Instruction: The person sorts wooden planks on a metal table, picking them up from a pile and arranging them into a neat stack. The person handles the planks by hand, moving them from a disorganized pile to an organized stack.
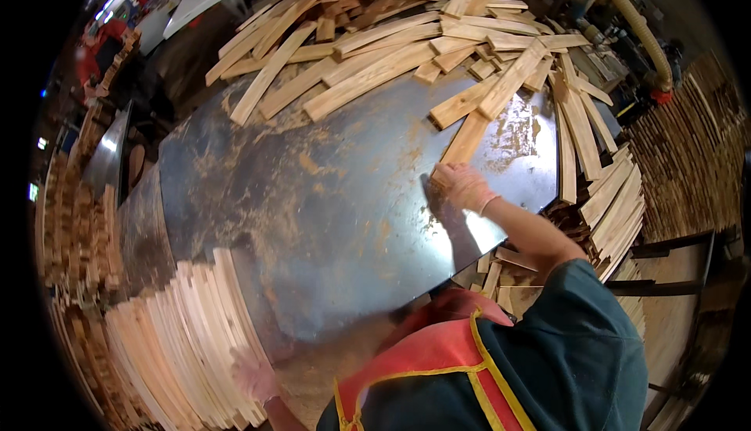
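My right hand (468, 187), in a pale glove, is closed on the near end of a wooden board (465, 143) at the right side of the metal table (328, 188). That board slants away from me, its far end under other boards of the loose pile (383, 48). At the lower left my left hand (255, 376), also gloved, rests against the side of a tight row of boards standing side by side (188, 329). Its fingers look stretched out, slightly blurred, with nothing seen in them.
Sawdust lies over the metal tabletop. Stacked boards (688, 134) rise at the right, and more stacks (78, 228) stand at the left. A ribbed hose (641, 36) hangs at the back right. Another person in red (106, 48) stands at the far left.
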Motion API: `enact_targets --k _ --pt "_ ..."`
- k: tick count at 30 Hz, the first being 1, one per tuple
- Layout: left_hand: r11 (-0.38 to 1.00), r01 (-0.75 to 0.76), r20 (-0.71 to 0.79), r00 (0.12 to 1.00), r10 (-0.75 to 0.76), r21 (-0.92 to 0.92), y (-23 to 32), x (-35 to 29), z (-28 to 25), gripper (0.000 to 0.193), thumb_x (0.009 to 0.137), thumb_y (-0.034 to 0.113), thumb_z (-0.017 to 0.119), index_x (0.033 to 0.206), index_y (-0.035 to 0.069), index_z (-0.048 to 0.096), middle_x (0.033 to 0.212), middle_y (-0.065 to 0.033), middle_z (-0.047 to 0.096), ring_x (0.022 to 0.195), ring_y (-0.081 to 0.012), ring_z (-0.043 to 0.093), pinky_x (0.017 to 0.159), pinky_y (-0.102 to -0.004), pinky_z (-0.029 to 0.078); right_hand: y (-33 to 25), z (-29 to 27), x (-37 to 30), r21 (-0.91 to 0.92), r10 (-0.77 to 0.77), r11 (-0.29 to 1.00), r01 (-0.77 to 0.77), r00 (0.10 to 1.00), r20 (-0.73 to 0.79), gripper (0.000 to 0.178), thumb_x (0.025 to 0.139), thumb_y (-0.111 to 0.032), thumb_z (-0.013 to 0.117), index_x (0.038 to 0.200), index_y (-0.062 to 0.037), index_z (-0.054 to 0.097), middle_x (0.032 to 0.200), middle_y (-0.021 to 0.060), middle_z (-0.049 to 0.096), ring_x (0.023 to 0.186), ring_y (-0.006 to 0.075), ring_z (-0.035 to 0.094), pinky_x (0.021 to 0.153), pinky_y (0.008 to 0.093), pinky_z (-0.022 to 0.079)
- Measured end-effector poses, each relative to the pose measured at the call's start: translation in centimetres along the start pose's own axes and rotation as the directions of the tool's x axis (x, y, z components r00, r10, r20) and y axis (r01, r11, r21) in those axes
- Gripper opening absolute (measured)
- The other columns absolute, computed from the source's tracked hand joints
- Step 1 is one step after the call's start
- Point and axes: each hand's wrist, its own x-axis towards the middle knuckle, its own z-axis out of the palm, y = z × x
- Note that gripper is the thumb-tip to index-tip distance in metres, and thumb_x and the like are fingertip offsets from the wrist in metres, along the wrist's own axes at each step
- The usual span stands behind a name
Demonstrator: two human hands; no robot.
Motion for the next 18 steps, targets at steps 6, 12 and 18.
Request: enact_targets --k 6,12,18 --pt "1.0 -0.016 -0.03 0.999 0.016 0.02 8.0 0.4 -5.4 0.096 0.087 0.045 0.078 0.167 0.017 0.033 0.164 -0.014 0.042 0.15 -0.0339 0.04 0.12 -0.0458 0.039 6.2 -2.1 6.2 -0.475 -0.305 0.82 0.319 0.946 0.108 0.041 0.091 -0.026 0.077 0.13 -0.0173 0.068 0.125 0.0044 0.072 0.129 0.0274 0.06 0.111 0.0494 0.041" --pt "0.684 -0.687 -0.249 0.727 0.641 -0.245 28.1 -4.2 -10.7 0.1 0.08 0.045 0.084 0.164 0.01 0.042 0.164 -0.0191 0.043 0.151 -0.0385 0.04 0.128 -0.0507 0.029 -1.4 0.7 4.5 -0.171 -0.699 0.69 0.703 0.709 0.094 0.052 0.078 -0.036 0.087 0.123 -0.017 0.07 0.107 0.0044 0.073 0.109 0.0253 0.067 0.095 0.0474 0.051" --pt "0.47 -0.796 -0.109 0.544 0.832 -0.381 40.1 -8.6 -12.3 0.098 0.073 0.054 0.085 0.154 0.012 0.049 0.151 -0.0146 0.048 0.141 -0.037 0.045 0.114 -0.0528 0.037 6.8 -8.5 9.0 0.134 -0.377 0.924 0.359 0.913 0.155 0.068 0.086 -0.038 0.076 0.149 -0.0189 0.058 0.147 0.0125 0.061 0.146 0.0333 0.049 0.124 0.0535 0.033"
